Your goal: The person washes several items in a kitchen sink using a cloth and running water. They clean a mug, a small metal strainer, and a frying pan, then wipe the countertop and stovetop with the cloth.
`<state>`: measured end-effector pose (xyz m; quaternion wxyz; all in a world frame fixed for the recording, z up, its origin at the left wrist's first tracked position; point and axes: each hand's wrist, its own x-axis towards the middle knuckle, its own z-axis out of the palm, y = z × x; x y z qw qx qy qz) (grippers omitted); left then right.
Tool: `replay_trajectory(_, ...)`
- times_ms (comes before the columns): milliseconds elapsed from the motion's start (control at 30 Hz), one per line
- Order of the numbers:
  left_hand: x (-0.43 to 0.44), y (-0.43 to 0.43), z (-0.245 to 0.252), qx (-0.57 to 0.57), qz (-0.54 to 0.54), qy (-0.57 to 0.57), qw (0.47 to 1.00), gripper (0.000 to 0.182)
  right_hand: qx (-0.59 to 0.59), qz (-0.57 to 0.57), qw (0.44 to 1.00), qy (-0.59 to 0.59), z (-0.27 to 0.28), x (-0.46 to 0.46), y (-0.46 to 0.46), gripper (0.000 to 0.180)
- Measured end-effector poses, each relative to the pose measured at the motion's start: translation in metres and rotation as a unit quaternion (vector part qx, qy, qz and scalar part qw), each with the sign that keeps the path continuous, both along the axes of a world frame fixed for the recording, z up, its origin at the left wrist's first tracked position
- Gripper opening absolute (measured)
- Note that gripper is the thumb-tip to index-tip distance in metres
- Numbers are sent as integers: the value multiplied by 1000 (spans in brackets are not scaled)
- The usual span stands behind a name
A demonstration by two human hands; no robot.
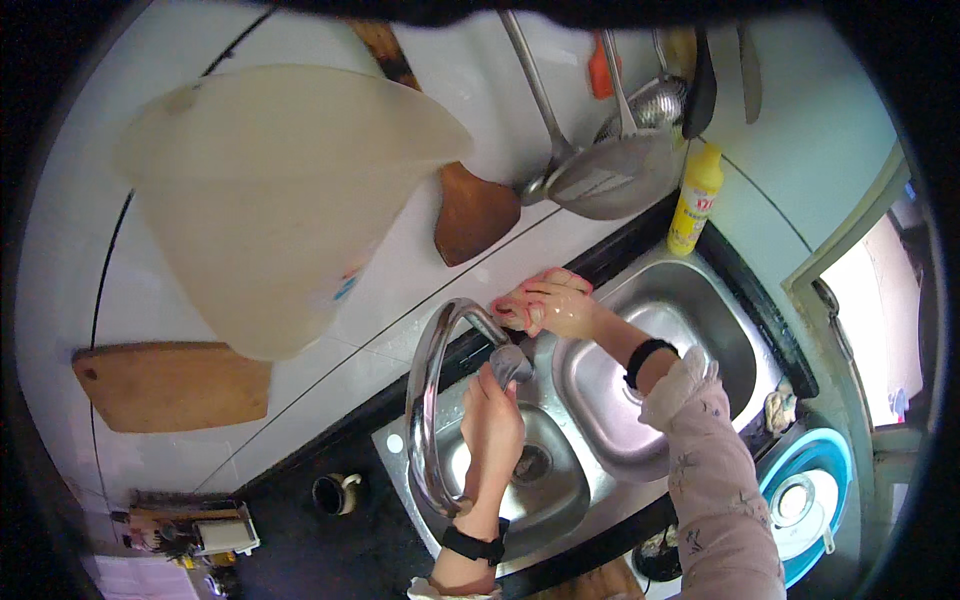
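Observation:
My right hand (568, 310) presses a bunched, pale cloth with a pink edge (517, 306) against the strip behind the sink, and its skin looks wet. The fingers of my left hand (493, 420) are closed around the grey nozzle (512, 364) at the end of a curved chrome faucet (421, 405). Below both hands lies a stainless steel double sink (566, 409). No water stream shows. The left basin, with its drain (532, 461), is partly covered by my left forearm, the right basin by my right arm.
A yellow bottle (694, 202) stands at the sink's back corner. Ladles and a wooden spatula (474, 214) hang on the wall near a translucent pale container (277, 202) and a cutting board (176, 386). A mug (335, 495) stands left, a blue basin (844, 465) right.

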<state>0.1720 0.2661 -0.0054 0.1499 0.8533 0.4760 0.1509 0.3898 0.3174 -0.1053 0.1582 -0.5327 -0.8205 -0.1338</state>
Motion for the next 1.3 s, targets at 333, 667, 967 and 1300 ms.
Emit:
replay_trajectory(333,-46,-19,0,87,-103,-97,986,56,-79,-228,933,265,32,1,-71,28)
replay_trajectory(667,-180,-69,-9,-34,-1,-164,986,52,-96,-179,841,501,56,-189,-171,27)
replay_trajectory(967,-296,-90,5,-81,4,-208,975,35,-176,-123,825,523,26,-312,-43,24)
replay_trajectory(1300,-361,-79,-16,-147,-58,-214,964,27,284,-322,401,809,-12,-199,120,34)
